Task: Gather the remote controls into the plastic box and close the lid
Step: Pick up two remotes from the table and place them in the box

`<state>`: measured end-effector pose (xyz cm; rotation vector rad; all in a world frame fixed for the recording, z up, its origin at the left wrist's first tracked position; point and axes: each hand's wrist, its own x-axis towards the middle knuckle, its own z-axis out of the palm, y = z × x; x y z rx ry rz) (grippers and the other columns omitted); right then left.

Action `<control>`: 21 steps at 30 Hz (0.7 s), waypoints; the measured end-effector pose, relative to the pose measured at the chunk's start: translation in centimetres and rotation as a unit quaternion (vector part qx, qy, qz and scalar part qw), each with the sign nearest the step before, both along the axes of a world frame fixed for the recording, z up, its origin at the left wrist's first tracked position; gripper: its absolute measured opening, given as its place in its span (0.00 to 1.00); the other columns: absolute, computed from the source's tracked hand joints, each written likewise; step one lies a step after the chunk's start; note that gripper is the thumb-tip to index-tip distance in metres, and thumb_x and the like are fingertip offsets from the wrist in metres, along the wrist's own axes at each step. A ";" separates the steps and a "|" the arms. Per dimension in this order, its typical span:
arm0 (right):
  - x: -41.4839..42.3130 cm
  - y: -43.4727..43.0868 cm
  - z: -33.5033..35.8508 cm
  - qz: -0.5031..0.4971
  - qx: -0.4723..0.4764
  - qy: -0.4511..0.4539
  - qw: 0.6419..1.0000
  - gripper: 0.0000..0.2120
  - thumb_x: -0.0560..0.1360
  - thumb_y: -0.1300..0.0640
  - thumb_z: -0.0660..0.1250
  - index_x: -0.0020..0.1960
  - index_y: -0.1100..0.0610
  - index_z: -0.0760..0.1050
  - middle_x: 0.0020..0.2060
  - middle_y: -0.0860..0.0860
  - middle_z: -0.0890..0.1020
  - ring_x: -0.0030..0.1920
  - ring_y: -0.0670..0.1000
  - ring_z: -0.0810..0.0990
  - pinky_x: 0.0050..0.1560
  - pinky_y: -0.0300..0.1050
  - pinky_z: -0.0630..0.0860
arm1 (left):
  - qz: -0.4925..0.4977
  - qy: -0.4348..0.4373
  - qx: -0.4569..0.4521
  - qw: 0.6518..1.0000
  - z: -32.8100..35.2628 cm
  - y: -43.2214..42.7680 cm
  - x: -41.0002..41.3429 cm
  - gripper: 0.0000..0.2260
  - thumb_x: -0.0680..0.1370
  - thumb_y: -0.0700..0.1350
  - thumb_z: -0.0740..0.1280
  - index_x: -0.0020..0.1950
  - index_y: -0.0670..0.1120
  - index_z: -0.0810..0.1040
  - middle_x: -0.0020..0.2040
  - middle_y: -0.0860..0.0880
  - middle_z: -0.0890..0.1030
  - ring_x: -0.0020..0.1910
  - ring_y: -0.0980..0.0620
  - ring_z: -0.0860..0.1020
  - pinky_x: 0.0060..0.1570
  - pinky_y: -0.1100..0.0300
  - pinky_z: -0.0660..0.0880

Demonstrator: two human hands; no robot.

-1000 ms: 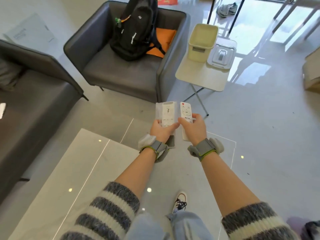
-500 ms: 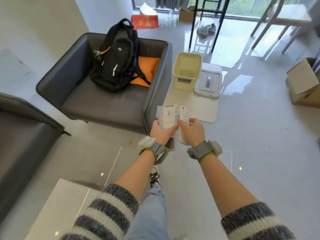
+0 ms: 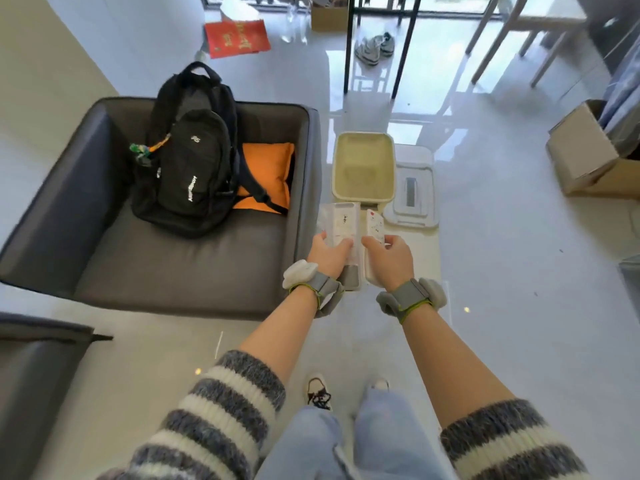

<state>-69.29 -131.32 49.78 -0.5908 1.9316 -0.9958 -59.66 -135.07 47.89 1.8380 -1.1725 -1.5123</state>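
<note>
My left hand [image 3: 329, 255] grips a wide white remote in a clear sleeve [image 3: 341, 221]. My right hand [image 3: 390, 259] grips a slimmer white remote with a red button [image 3: 374, 222]. Both remotes are held upright side by side, just short of the near rim of the open cream plastic box [image 3: 363, 140]. The box stands on a small white side table [image 3: 414, 233] and looks empty. Its grey lid [image 3: 414, 187] lies flat on the table to the right of the box.
A dark grey armchair [image 3: 180, 258] with a black backpack [image 3: 188, 161] and an orange cushion [image 3: 268, 168] sits left of the table. A cardboard box [image 3: 588, 157] stands at right. Black metal legs [image 3: 403, 46], shoes [image 3: 374, 48] and a red bag [image 3: 237, 38] lie beyond.
I have walked forward toward the side table; the box and lid are now right in front of my hands. Both hands still hold their remotes the same way.
</note>
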 end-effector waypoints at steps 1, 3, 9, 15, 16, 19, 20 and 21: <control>-0.6 -1.3 -0.3 -0.007 0.003 0.003 1.000 0.21 0.73 0.52 0.67 0.63 0.61 0.72 0.57 0.55 0.81 0.50 0.54 0.78 0.48 0.43 0.71 | -0.004 0.005 0.008 1.000 -0.2 -1.1 -0.6 0.29 0.76 0.49 0.67 0.74 0.42 0.63 0.67 0.44 0.75 0.64 0.45 0.75 0.51 0.62 0.68; -1.2 -4.1 -0.8 -0.025 0.017 0.016 0.999 0.21 0.73 0.52 0.67 0.63 0.61 0.73 0.57 0.56 0.81 0.55 0.56 0.79 0.50 0.45 0.73 | 0.001 0.008 0.020 1.000 -0.8 -3.2 -0.9 0.29 0.76 0.47 0.66 0.74 0.41 0.62 0.67 0.44 0.75 0.64 0.46 0.75 0.50 0.63 0.68; -1.2 -10.8 -3.0 -0.015 0.039 -0.002 0.999 0.21 0.72 0.52 0.67 0.61 0.61 0.74 0.56 0.56 0.82 0.56 0.57 0.80 0.54 0.49 0.76 | 0.003 0.015 0.019 1.000 -0.9 -8.1 -0.6 0.26 0.74 0.43 0.70 0.69 0.41 0.65 0.63 0.44 0.77 0.51 0.50 0.76 0.47 0.62 0.70; -4.9 -18.8 -5.8 0.023 0.071 -0.002 0.997 0.22 0.73 0.52 0.67 0.62 0.62 0.72 0.58 0.57 0.80 0.57 0.57 0.79 0.48 0.44 0.72 | 0.023 -0.047 0.009 0.999 -3.4 -15.7 -4.3 0.38 0.67 0.50 0.76 0.72 0.44 0.62 0.65 0.46 0.76 0.62 0.46 0.76 0.50 0.62 0.70; -5.4 -19.7 -6.0 0.035 0.068 -0.001 0.997 0.22 0.73 0.52 0.66 0.63 0.62 0.72 0.58 0.57 0.80 0.56 0.57 0.79 0.47 0.44 0.71 | 0.023 -0.052 0.018 0.998 -3.9 -16.7 -4.9 0.41 0.67 0.51 0.77 0.73 0.45 0.60 0.67 0.46 0.74 0.64 0.46 0.75 0.52 0.61 0.70; -9.4 -24.0 -7.8 0.060 0.090 0.015 0.994 0.21 0.73 0.52 0.66 0.63 0.62 0.72 0.58 0.56 0.80 0.53 0.56 0.79 0.44 0.42 0.69 | 0.013 -0.070 0.031 0.997 -5.7 -21.3 -8.6 0.45 0.67 0.51 0.77 0.76 0.47 0.54 0.70 0.46 0.71 0.67 0.45 0.73 0.60 0.57 0.70; -9.4 -24.1 -7.7 0.063 0.088 0.022 0.994 0.21 0.73 0.51 0.66 0.62 0.62 0.72 0.58 0.57 0.81 0.52 0.56 0.79 0.43 0.42 0.69 | 0.000 -0.066 0.019 0.998 -5.6 -21.5 -8.3 0.44 0.67 0.50 0.76 0.76 0.48 0.54 0.69 0.46 0.72 0.67 0.45 0.73 0.61 0.56 0.71; -12.2 -27.2 -9.9 0.071 0.113 0.031 0.991 0.21 0.73 0.51 0.66 0.62 0.62 0.73 0.57 0.56 0.81 0.50 0.55 0.79 0.42 0.42 0.69 | -0.024 -0.080 0.024 0.996 -7.6 -24.7 -11.2 0.43 0.68 0.51 0.75 0.76 0.48 0.54 0.69 0.46 0.73 0.66 0.45 0.74 0.60 0.56 0.72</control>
